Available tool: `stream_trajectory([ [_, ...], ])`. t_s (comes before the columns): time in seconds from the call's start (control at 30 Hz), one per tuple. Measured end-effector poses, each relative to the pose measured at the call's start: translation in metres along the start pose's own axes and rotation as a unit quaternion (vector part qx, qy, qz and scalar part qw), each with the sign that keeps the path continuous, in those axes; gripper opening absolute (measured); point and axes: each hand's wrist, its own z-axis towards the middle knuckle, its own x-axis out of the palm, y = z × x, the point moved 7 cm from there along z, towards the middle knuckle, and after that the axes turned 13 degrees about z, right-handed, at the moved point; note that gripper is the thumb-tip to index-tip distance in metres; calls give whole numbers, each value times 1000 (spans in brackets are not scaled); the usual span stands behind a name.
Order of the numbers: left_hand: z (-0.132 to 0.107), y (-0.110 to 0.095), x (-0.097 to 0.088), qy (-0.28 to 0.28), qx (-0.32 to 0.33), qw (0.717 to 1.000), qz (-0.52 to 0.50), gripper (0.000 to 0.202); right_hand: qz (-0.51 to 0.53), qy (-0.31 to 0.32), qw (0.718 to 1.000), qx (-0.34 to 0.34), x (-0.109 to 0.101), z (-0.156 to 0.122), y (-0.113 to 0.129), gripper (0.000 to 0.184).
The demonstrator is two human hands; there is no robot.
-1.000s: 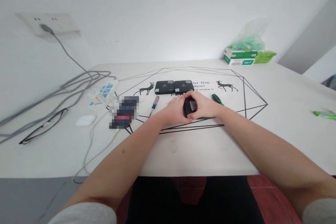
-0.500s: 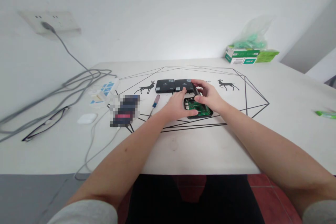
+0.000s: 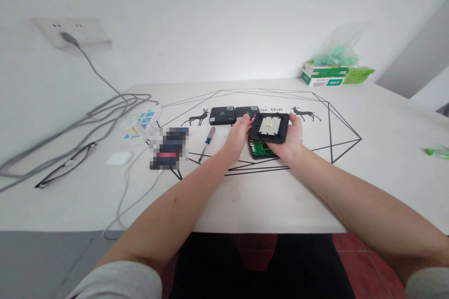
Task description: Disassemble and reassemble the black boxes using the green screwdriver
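Observation:
Between my hands is a black plastic cover (image 3: pixel 255 133), tilted so its inner side with a silvery metal plate faces me. My right hand (image 3: pixel 293 140) holds it from beneath and along its right edge. At its left edge, my left hand (image 3: pixel 239 136) has its fingers closed on the rim. Below the cover, partly hidden by it, an opened black case with a green circuit board (image 3: pixel 259 149) lies on the table. Just behind are two closed black boxes (image 3: pixel 222 115) side by side. Left of my left hand lies a screwdriver (image 3: pixel 210 136).
A blurred-out phone (image 3: pixel 169 148), a white earbud case (image 3: pixel 119 158), glasses (image 3: pixel 66 166) and a power strip (image 3: pixel 149 117) with grey cables lie on the left. Green-and-white boxes (image 3: pixel 324 71) with a plastic bag stand at the back right. A green item (image 3: pixel 437 153) lies far right.
The cover has come up off the opened case and been turned so its inner side shows. My right hand has moved under it; my left hand has shifted from the case to the cover's edge.

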Motion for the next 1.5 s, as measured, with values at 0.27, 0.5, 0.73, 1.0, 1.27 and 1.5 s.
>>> stream_trajectory([
  [0.27,9,19,1,8,-164,969,-187,26,46,-25,996,75,14,-15,-26,65],
  [0.5,16,21,-6,-30,-122,979,-159,15,28,-6,999,39,22,-13,-19,54],
  [0.73,27,-3,-71,-189,-45,981,21,15,0,-37,999,24,2,-11,-7,49],
  [1.0,27,-22,-77,-192,56,927,316,16,33,-101,993,55,-8,-11,-6,42],
  [1.27,13,-32,-50,-111,140,905,387,21,104,-141,982,66,1,-19,0,34],
  [1.5,1,-22,-21,30,75,962,262,15,119,-120,985,32,-11,-5,8,36],
])
